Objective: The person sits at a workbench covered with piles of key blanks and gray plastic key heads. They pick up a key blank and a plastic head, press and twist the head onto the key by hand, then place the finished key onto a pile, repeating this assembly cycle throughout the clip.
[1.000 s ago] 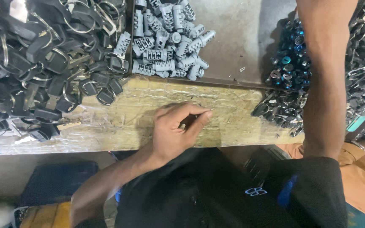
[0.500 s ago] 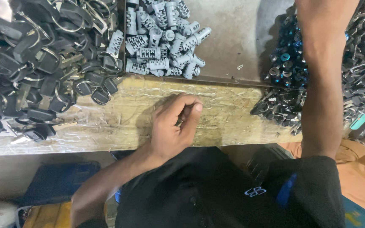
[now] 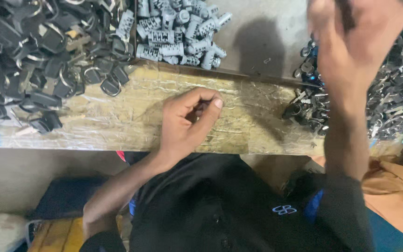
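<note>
View from the head camera, looking down. The left hand point(image 3: 190, 119) rests on the plastic-wrapped wooden edge of the table point(image 3: 131, 119), fingers curled in toward the palm with the thumb laid across them; whether it encloses a small part cannot be told. The right hand point(image 3: 355, 39) is raised above the table and blurred, its fingers bunched loosely together; a dark object seems to show at its fingertips, but what it is, and whether the hand grips it, cannot be told. Beyond the left hand lies a pile of grey metal lock cylinders point(image 3: 180, 32). To the left, a heap of black key heads with metal rings point(image 3: 38, 56) spills onto the wrapped edge. Beneath the right forearm lies a heap of keys and small metal parts point(image 3: 388, 98). A black shirt point(image 3: 220, 205) fills the lower foreground.
</note>
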Tool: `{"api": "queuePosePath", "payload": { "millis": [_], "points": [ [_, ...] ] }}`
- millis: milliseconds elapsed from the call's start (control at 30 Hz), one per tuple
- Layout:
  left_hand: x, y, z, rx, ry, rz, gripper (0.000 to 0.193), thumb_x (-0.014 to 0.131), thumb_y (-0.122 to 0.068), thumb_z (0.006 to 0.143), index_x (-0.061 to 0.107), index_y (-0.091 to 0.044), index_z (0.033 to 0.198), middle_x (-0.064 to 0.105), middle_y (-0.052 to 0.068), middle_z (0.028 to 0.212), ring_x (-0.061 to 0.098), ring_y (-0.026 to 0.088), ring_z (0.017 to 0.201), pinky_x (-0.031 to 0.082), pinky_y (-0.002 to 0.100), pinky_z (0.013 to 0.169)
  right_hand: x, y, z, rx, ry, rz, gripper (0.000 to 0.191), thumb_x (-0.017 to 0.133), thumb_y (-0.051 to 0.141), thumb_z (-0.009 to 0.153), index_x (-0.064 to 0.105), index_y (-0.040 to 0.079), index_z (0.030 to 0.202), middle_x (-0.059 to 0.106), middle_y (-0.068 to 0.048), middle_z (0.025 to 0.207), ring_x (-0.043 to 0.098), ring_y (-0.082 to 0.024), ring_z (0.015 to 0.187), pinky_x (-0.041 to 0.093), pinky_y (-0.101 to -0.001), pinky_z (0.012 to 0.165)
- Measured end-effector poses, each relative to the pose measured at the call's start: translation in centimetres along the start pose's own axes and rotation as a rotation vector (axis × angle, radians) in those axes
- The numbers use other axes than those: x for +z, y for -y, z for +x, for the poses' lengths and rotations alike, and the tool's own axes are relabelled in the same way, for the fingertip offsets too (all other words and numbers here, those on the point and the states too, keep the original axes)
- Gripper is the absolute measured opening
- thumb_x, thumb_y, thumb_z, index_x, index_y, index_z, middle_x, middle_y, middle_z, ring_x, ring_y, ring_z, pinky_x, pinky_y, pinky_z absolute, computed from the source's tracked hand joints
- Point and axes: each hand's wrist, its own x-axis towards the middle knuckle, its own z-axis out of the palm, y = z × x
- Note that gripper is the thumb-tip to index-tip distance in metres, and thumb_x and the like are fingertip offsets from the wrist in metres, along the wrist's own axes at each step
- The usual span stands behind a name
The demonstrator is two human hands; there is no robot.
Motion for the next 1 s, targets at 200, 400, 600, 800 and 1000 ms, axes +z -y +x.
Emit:
{"api": "queuePosePath", "payload": {
  "millis": [200, 400, 600, 800, 1000],
  "points": [
    [1.0, -2.0, -0.5, -0.124, 0.095, -0.146, 0.007, 0.071, -0.003, 0.103, 0.073, 0.002, 0.107, 0.069, 0.001, 0.084, 0.054, 0.002, 0.065, 0.04, 0.021, 0.055, 0.3, 8.8, -8.3, 0.298, 0.229, 0.751, 0.012, 0.069, 0.002, 0.108, 0.067, -0.007, 0.101, 0.069, -0.01, 0.094, 0.059, -0.009, 0.073, 0.046, -0.0205, 0.065],
    [1.5, -2.5, -0.8, -0.036, 0.1, 0.009, 0.006, 0.072, -0.006, 0.104, 0.075, 0.0, 0.103, 0.07, 0.001, 0.08, 0.056, 0.002, 0.064, 0.042, 0.021, 0.055, 1.1, 9.1, -10.0, 0.43, 0.131, 0.867, 0.014, 0.072, 0.003, 0.107, 0.068, -0.009, 0.102, 0.069, -0.01, 0.097, 0.061, -0.01, 0.084, 0.048, -0.0217, 0.075],
    [2.1, -1.4, -1.4, 0.092, 0.058, 0.089, 0.006, 0.072, -0.006, 0.106, 0.072, -0.002, 0.101, 0.07, 0.001, 0.081, 0.058, 0.001, 0.06, 0.043, 0.018, 0.052, 1.6, 8.9, -10.9, 0.6, 0.13, 1.119, 0.016, 0.073, 0.005, 0.105, 0.069, -0.01, 0.105, 0.069, -0.01, 0.091, 0.049, -0.003, 0.067, 0.035, -0.0179, 0.059],
    [2.8, -1.0, -1.8, 0.173, -0.03, 0.251, 0.002, 0.073, -0.004, 0.105, 0.072, -0.004, 0.104, 0.071, 0.002, 0.082, 0.064, 0.002, 0.067, 0.049, 0.019, 0.058, 2.9, 8.4, -12.3, 0.581, 0.053, 1.012, 0.015, 0.075, 0.006, 0.106, 0.07, -0.009, 0.107, 0.068, -0.006, 0.091, 0.054, -0.005, 0.073, 0.041, -0.0179, 0.065],
    [2.5, -1.1, -1.3, 0.519, -0.085, 0.698, 0.004, 0.071, -0.004, 0.104, 0.068, -0.002, 0.104, 0.07, 0.008, 0.087, 0.063, 0.009, 0.076, 0.047, 0.025, 0.064, 3.4, 9.1, -11.4, 0.401, 0.011, 0.721, 0.008, 0.073, 0.003, 0.106, 0.07, -0.005, 0.104, 0.07, -0.007, 0.099, 0.062, -0.007, 0.086, 0.049, -0.018, 0.076]
  ]
}}
